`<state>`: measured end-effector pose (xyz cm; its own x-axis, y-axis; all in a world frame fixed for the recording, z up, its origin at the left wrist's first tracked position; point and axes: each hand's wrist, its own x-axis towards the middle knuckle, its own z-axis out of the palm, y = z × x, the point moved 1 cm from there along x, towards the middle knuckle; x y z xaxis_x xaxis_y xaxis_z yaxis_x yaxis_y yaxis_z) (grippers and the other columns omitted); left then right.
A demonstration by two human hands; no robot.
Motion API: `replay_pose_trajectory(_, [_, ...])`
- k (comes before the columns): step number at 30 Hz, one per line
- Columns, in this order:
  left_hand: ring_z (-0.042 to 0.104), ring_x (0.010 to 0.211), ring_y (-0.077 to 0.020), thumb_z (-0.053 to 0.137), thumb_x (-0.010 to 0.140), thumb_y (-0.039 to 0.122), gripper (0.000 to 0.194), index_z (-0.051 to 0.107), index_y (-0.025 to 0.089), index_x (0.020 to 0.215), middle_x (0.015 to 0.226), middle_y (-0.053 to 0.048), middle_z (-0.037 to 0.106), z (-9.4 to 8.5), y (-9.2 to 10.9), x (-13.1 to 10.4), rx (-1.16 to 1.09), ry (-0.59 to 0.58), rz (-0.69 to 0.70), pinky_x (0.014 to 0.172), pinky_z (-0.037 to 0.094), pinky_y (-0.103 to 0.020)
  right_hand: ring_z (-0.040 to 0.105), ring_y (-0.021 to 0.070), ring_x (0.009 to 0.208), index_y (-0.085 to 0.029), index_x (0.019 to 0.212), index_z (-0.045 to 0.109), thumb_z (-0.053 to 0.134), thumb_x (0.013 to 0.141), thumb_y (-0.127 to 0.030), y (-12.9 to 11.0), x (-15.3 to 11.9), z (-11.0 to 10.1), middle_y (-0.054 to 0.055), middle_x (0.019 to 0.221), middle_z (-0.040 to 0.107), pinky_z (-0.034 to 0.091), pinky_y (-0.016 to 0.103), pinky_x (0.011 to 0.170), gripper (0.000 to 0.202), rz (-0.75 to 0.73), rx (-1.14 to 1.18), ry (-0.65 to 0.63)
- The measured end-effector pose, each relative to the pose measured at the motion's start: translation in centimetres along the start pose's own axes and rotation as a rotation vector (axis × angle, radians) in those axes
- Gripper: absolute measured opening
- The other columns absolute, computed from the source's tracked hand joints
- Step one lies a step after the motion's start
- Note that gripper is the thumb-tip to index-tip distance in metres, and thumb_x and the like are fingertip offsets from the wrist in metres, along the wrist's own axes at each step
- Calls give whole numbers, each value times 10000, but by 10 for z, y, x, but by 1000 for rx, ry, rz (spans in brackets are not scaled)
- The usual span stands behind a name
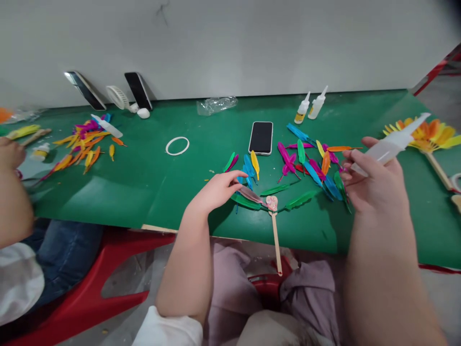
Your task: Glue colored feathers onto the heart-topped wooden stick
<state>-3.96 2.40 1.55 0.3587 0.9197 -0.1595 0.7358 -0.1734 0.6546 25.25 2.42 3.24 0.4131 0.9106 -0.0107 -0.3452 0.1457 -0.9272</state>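
A wooden stick (pixel 276 242) with a round head (pixel 272 203) lies over the table's front edge, the head coated with something pinkish and shiny. Green feathers spread from both sides of the head, one on the left (pixel 247 202) and one on the right (pixel 300 199). My left hand (pixel 216 192) pinches the outer end of a pale pink feather (pixel 251 195), whose other end meets the head. Raised at the right, my right hand (pixel 378 178) is wrapped round a translucent glue bottle (pixel 387 148), nozzle pointing up and right.
Loose coloured feathers (pixel 317 166) lie between my hands and beyond. Behind them are a phone (pixel 261 138) and two small glue bottles (pixel 302 108). A finished-looking feather fan (pixel 428 137) lies at right, a white ring (pixel 177 146) at left. A co-worker's arm (pixel 12 192) is far left.
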Motion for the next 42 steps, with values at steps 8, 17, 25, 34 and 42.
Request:
replay_pose_trajectory(8, [574, 775, -140, 441, 848, 275, 306, 558, 260, 1130, 938, 0, 650, -1, 1, -1, -8, -46, -22, 676, 414, -252, 487, 78, 469, -186, 914, 551, 696, 568, -116, 1, 1, -2, -9, 605, 598, 314, 169, 362, 381, 16, 23, -4])
replay_pose_trajectory(17, [576, 764, -141, 469, 834, 280, 304, 561, 245, 1121, 892, -6, 657, -1, 0, -2, -27, -99, -8, 675, 417, -251, 487, 85, 463, -172, 900, 550, 703, 559, -123, 2, 0, 1, 0, 604, 590, 308, 176, 352, 377, 8, 20, -4])
replay_pose_trajectory(25, [570, 893, -162, 401, 867, 340, 295, 620, 230, 1033, 1020, -9, 648, -6, -2, -3, -20, -90, -1, 809, 415, -275, 485, 85, 457, -174, 898, 557, 706, 549, -127, 3, 1, 1, -5, 600, 593, 311, 178, 348, 383, 8, 2, -6])
replay_pose_trajectory(34, [569, 810, -140, 314, 894, 359, 364, 549, 234, 1142, 933, -21, 627, -4, -13, -2, -122, -54, -65, 726, 446, -263, 491, 86, 454, -178, 885, 566, 687, 533, -107, 3, 0, 2, -8, 581, 583, 314, 171, 341, 379, 18, -1, 17])
replay_pose_trajectory(42, [537, 736, -127, 434, 848, 333, 296, 577, 233, 1087, 870, 1, 623, -4, -5, -3, -89, -105, -26, 679, 417, -244, 488, 83, 447, -193, 874, 570, 680, 535, -114, 3, 0, 2, -21, 576, 580, 310, 174, 340, 366, 19, -19, 21])
